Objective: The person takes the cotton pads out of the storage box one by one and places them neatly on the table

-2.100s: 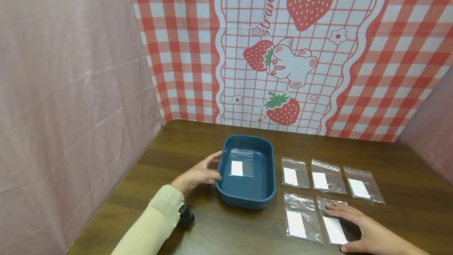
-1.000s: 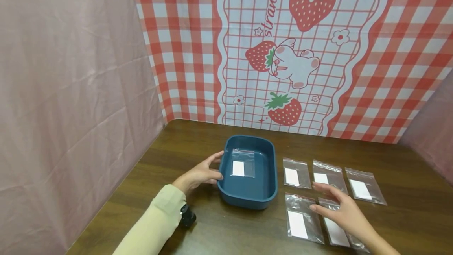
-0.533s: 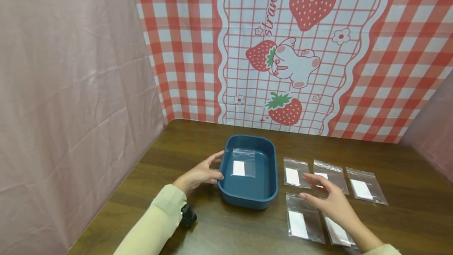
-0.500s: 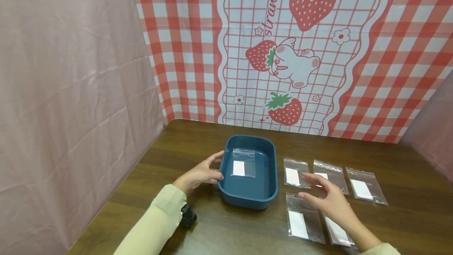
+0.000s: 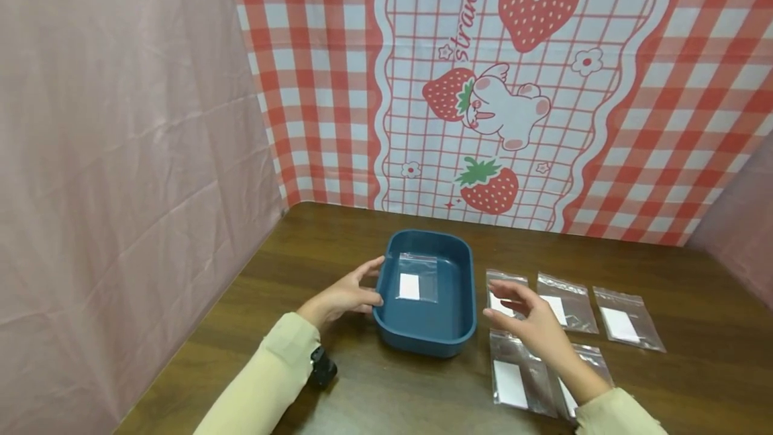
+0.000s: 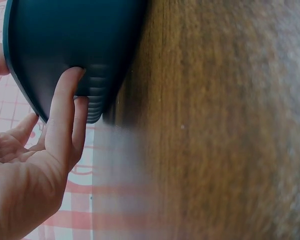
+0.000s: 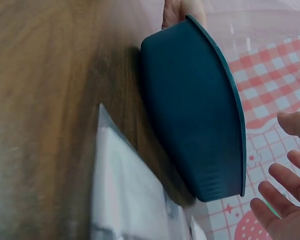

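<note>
My left hand touches the left wall of a blue rectangular tub with extended fingers. In the left wrist view its fingertips lie against the outer wall. One clear zip bag with a white label lies flat inside the tub. My right hand is raised over the table right of the tub, fingers spread and slightly bent, holding nothing. It partly covers a zip bag in the back row. The right wrist view shows the tub beyond a bag's white label.
More zip bags lie on the wooden table: a middle bag and a right bag at the back, a left bag and a right bag in front. A checked strawberry cloth hangs behind.
My right hand has lifted off the front right bag and moved left and away from me, to beside the tub. My left hand keeps its place on the tub.
</note>
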A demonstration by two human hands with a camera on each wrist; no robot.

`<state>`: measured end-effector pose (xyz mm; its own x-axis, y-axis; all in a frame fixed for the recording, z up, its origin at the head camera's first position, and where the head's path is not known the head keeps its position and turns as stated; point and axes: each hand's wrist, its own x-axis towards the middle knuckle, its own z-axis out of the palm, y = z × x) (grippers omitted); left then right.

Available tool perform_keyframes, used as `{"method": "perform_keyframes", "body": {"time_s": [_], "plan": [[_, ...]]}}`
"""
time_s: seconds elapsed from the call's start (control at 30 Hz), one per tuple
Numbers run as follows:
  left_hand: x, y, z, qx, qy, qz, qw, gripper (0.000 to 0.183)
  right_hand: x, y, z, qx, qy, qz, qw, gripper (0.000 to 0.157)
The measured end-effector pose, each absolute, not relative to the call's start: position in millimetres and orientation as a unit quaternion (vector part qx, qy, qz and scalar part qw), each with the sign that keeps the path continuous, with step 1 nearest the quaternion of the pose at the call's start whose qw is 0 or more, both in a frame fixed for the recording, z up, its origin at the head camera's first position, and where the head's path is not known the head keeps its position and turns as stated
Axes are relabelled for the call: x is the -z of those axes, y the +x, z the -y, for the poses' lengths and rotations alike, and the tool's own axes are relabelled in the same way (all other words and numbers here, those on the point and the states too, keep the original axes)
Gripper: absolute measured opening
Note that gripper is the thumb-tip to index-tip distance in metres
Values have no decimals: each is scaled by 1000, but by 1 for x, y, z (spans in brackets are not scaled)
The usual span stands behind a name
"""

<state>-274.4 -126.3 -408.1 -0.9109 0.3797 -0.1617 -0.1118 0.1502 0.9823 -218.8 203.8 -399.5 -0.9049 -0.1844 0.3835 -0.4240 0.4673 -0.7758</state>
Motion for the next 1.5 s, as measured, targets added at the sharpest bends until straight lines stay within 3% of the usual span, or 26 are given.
{"method": "perform_keyframes", "body": {"time_s": [1.13,1.5], "plan": [[406,-275,127,-645,91,-734,193,82,348,-282,-142,-547,186,814,58,46],[406,-275,126,-646,91,-734,190,81,347,-310,-121,-521,179,831,80,45]]}}
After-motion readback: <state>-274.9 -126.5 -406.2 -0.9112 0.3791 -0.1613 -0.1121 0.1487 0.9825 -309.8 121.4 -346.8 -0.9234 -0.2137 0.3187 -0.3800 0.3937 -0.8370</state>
